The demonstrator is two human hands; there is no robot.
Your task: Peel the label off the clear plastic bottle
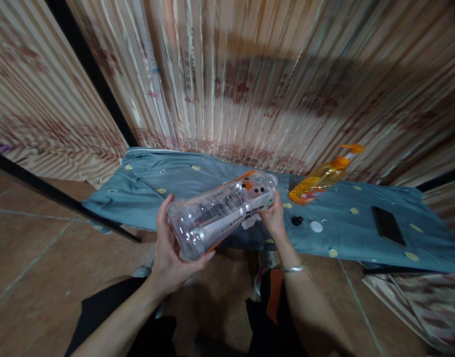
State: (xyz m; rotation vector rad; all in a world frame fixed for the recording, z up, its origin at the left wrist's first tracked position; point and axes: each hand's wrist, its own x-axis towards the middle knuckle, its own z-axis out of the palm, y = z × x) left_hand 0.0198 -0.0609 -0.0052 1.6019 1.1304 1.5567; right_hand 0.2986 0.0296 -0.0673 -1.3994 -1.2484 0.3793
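Observation:
Between my hands, tilted on its side above the cloth, is a clear plastic bottle with a printed label in white, orange and black. My left hand is wrapped round its wide lower-left end, thumb underneath and fingers on the far side. At the narrower right end, my right hand grips the bottle, its fingers partly hidden behind it. A silver bangle circles my right wrist. Close to my right hand, a small black object and a round white disc lie on the cloth.
A blue-green patterned cloth covers the long narrow surface. On it are an orange pump bottle of yellow liquid, leaning in view, and a black phone. Dark metal poles rise at the left. A striped curtain hangs behind.

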